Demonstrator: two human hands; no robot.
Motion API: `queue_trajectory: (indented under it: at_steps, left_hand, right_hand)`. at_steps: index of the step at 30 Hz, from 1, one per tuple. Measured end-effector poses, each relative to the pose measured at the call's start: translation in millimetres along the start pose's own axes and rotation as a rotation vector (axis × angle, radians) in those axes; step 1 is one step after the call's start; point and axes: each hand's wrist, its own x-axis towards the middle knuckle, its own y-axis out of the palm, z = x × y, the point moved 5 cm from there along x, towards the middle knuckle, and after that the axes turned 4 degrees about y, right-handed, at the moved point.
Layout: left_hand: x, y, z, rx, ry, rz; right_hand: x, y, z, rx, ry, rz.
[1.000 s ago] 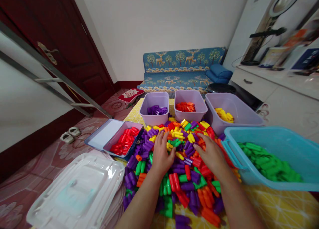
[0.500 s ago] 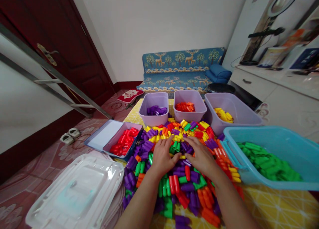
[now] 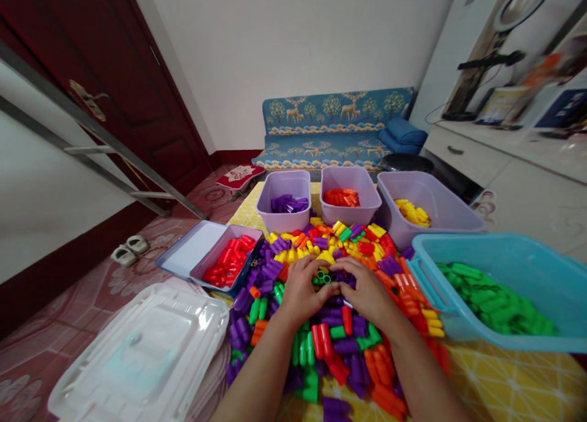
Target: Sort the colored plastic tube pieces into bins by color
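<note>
My left hand (image 3: 300, 293) is in the middle of a heap of plastic tube blocks (image 3: 321, 244), its fingers curled round a green tube block (image 3: 323, 278) whose open ends face me. Close beside it, my right hand (image 3: 367, 290) curls its fingers over a purple tube block (image 3: 346, 279); the fingers partly hide it. The two hands almost meet at the fingertips. Red, orange, yellow, green and purple blocks lie around both wrists.
Lilac bins hold purple (image 3: 283, 226), orange (image 3: 351, 214) and yellow blocks (image 3: 413, 214). A turquoise bin (image 3: 458, 324) with green blocks stands right. At left are a hinged box (image 3: 202, 269) of red blocks and white lids (image 3: 147, 348). A patterned sofa (image 3: 321, 147) stands behind.
Both hands have closed from spread fingers to curled ones. The green block between them has tipped so its open ends show. The bins have not moved.
</note>
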Motion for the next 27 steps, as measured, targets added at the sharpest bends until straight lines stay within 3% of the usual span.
queue_trajectory:
  at_steps: [5,10,16,20,27]
  left_hand:
    - [0.7,-7.9,-2.8,-0.203,-0.021,-0.137]
    - [1.8,-17.4,-4.9,-0.281,0.0,-0.241]
    - [1.9,-19.6,-1.5,-0.261,-0.016,-0.255]
    - [2.1,-19.8,-6.2,-0.277,0.007,-0.239]
    - [-2.6,-13.7,-10.8,-0.293,0.081,-0.198]
  right_hand:
    - [0.0,-5.3,7.0,0.094,-0.032,-0.092]
    - [-2.4,-10.7,21.6,0.154,-0.037,-0.079]
    - [-4.0,-9.8,26.1,0.18,-0.054,-0.024]
    - [-3.4,-12.1,26.3,0.198,-0.034,-0.064]
    - [-2.5,-13.0,11.6,0.282,0.174,-0.166]
